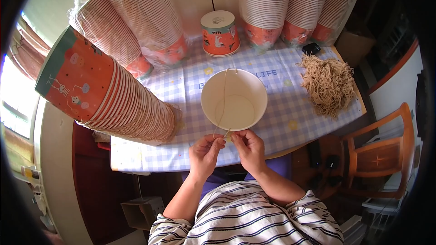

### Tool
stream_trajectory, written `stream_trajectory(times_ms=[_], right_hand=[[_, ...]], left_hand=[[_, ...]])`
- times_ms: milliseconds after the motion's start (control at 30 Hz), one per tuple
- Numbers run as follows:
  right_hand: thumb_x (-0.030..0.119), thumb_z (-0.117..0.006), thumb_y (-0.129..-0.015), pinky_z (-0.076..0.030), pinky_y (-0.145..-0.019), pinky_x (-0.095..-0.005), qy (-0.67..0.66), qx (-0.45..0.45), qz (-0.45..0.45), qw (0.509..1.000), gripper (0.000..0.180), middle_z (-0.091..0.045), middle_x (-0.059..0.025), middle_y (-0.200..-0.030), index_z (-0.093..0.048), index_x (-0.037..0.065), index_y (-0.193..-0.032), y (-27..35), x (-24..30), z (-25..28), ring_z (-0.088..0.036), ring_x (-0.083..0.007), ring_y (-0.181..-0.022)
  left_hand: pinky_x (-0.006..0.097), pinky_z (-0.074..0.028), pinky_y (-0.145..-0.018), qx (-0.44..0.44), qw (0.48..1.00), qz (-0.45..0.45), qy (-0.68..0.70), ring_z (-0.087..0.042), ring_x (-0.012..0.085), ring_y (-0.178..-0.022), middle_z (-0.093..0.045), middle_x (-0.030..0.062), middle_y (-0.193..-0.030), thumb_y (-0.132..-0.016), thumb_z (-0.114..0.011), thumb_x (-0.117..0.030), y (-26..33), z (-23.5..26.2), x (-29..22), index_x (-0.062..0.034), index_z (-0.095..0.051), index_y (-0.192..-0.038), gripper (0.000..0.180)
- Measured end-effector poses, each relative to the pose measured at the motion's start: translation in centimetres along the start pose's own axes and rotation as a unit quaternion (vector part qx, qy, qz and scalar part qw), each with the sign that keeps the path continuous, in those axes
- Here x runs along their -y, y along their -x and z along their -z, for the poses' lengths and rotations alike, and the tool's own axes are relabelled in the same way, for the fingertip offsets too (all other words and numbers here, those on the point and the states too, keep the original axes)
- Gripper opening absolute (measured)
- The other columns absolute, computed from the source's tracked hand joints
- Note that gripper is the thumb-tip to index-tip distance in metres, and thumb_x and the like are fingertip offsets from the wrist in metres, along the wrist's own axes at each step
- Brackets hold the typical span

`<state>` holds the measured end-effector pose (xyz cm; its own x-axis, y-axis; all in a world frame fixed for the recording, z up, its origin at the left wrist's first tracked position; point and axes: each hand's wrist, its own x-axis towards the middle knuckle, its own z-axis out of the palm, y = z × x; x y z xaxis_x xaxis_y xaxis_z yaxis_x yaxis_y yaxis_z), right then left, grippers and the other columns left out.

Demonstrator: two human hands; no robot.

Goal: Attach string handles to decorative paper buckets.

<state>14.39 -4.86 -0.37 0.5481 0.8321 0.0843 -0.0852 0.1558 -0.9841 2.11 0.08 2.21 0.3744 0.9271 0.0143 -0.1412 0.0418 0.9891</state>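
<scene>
A white paper bucket (257, 99) stands mouth up on the table in front of me. A thin beige string (224, 100) runs from its far rim across the opening to its near rim. Just at that near rim, my left hand (204, 152) and my right hand (250, 149) are side by side, both closed. Thumb and fingers of each pinch the string, with a short piece standing up between them. The exact shape of the string's end or any knot is too small to tell.
A tall nested stack of orange and green printed buckets (97, 86) leans at left. Plastic-wrapped bucket stacks (145, 18) and more wrapped stacks (265, 4) line the back. Between them sits an upturned printed bucket (220, 36). A heap of beige strings (329, 84) lies right, near a wooden chair (377, 159).
</scene>
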Motion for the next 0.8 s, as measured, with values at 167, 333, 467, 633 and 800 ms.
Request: stream_trajectory(times_ms=[167,333,467,633,800], right_hand=[[0.007,-0.063,-0.086,-0.033,-0.045,-0.0212,0.051,-0.006,0.012,0.999,0.007,-0.054,0.0024,-0.062,-0.060,0.001,-0.087,-0.2,0.7,0.1,-0.041,-0.0019,-0.051],[0.008,-0.063,-0.087,-0.034,-0.046,-0.0217,0.078,-0.029,0.054,0.995,0.009,-0.056,0.0006,-0.065,-0.060,0.000,-0.088,-0.3,0.4,-0.1,-0.041,-0.0026,-0.051],[0.010,-0.063,-0.089,-0.034,-0.053,-0.0172,0.038,-0.012,-0.023,0.999,0.009,-0.056,0.0050,-0.071,-0.061,0.001,-0.091,-0.5,-0.1,0.7,-0.042,0.0000,-0.060],[0.018,-0.063,-0.090,-0.035,-0.053,-0.0187,-0.079,0.063,-0.135,0.986,0.018,-0.060,0.0039,-0.075,-0.063,0.002,-0.098,0.3,0.8,1.0,-0.042,-0.0009,-0.060],[0.018,-0.065,-0.088,-0.034,-0.057,-0.0188,-0.230,0.095,-0.194,0.949,0.019,-0.060,0.0039,-0.076,-0.065,0.002,-0.099,0.6,1.0,0.6,-0.042,-0.0015,-0.063]], left_hand=[[0.022,-0.050,-0.070,0.002,1.000,-0.001,0.015,-0.060,0.0088,-0.074,-0.066,0.0051,-0.082,-0.089,-0.063,-0.008,0.1,0.0,0.1,0.0043,-0.064,-0.097,0.015],[0.022,-0.049,-0.070,0.002,1.000,-0.003,0.008,-0.059,0.0081,-0.074,-0.065,0.0045,-0.081,-0.089,-0.062,-0.006,0.2,0.0,-0.1,0.0037,-0.063,-0.096,0.012],[0.022,-0.049,-0.069,-0.051,0.998,-0.032,0.035,-0.060,0.0090,-0.073,-0.064,0.0045,-0.078,-0.088,-0.062,-0.005,0.4,0.1,-0.5,0.0023,-0.062,-0.092,0.008],[0.020,-0.046,-0.067,-0.021,0.997,-0.060,-0.046,-0.056,0.0068,-0.071,-0.063,0.0038,-0.078,-0.087,-0.063,-0.004,0.8,0.3,0.8,0.0023,-0.061,-0.092,0.008],[0.023,-0.046,-0.066,-0.018,0.991,-0.078,-0.104,-0.056,0.0086,-0.069,-0.063,0.0044,-0.076,-0.084,-0.065,-0.003,1.1,0.1,0.9,0.0017,-0.062,-0.085,0.006]])
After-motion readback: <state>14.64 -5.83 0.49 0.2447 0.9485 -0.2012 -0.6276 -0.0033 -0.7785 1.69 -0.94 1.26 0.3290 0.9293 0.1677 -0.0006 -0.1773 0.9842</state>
